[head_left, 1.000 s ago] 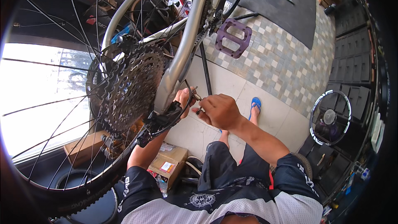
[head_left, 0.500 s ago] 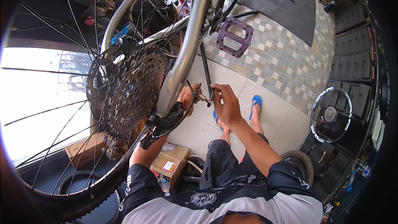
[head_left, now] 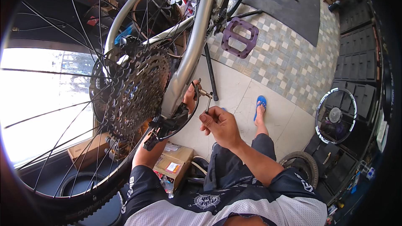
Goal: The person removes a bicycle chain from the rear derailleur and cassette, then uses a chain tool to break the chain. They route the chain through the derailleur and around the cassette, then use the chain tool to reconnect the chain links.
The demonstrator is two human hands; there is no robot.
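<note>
Beyond the silver bicycle frame (head_left: 190, 50), my left hand (head_left: 189, 98) is closed around a small metal screw tool (head_left: 204, 93) with a thin crossbar. The frame and a black cable partly hide those fingers. My right hand (head_left: 222, 126), closed in a pinch, grips the lower end of the crossbar (head_left: 209, 104). A black rear derailleur (head_left: 167, 122) hangs just left of my left hand, under the frame end. Left of it is the large rear cassette (head_left: 136, 92) on the spoked wheel. What the tool's body sits on cannot be made out.
A purple pedal (head_left: 240, 37) sticks out above my hands. A dark stand leg (head_left: 210, 73) slants down beside the tool. Below stands a cardboard box (head_left: 180, 159). At right are a loose wheel rim (head_left: 317, 111), a tire (head_left: 313, 165) and black drawers (head_left: 356, 65).
My right hand has swung down and toward me, from beside the tool's tip to below it, and its fingers have closed on the crossbar. My left hand stays behind the frame.
</note>
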